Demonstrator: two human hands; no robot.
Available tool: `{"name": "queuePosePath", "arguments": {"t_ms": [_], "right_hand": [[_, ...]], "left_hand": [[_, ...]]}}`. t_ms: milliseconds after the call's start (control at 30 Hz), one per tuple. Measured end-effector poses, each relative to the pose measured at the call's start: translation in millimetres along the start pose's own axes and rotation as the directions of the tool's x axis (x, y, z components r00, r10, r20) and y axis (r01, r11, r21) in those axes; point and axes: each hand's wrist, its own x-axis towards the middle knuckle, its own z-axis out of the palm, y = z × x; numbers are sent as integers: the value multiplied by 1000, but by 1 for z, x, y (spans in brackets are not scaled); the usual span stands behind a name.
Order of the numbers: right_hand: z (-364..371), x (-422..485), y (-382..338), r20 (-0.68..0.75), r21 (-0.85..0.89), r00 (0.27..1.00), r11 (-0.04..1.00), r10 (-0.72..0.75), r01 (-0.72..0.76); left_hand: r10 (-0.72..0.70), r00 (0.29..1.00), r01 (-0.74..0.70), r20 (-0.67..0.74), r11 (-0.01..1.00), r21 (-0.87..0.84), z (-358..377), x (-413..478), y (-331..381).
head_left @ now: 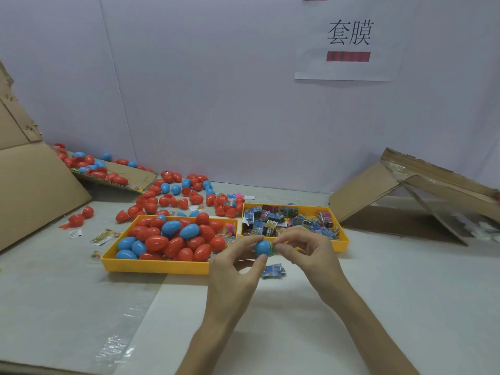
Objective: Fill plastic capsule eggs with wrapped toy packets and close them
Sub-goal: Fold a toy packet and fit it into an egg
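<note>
Above the pale, matte table top (378, 307), the left hand (235, 269) pinches a smooth, glossy blue capsule half (262, 247) between thumb and curled fingertips, its rounded end pointing left. The right hand (305, 250) meets it from the other side, thumb and forefinger pinching a crinkled, shiny wrapped packet (272, 249) whose green-and-blue print shows at the capsule's open mouth; how deep it sits I cannot tell. The capsule is held just in front of the gap between two shallow rectangular trays of yellow plastic. A second packet (273, 271), flat with crimped edges, lies on the table just below the hands. The left tray (157, 267) is heaped with shiny red and blue egg capsules (173, 239), oval and hard-looking. The right tray (344, 243) holds a jumble of small printed packets (270, 220). Behind the trays, loose eggs (167, 198) and open halves are scattered toward the wall. A flat brown cardboard sheet (35, 190) leans at the left, and a folded cardboard piece (405, 190) with clear glossy tape along its edge stands at the right. A white paper sign (349, 36) with printed characters hangs on the plain wall.
</note>
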Motion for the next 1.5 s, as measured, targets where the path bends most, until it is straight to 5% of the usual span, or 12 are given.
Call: {"name": "queuePosePath", "arguments": {"t_ms": [767, 1500], "right_hand": [[6, -1, 1, -5, -104, 1000, 994, -19, 18], [10, -3, 0, -44, -219, 995, 972, -92, 80]], "left_hand": [[-83, 996, 83, 15, 996, -25, 1, 0, -4], [33, 997, -31, -68, 999, 33, 3, 2, 0]]}}
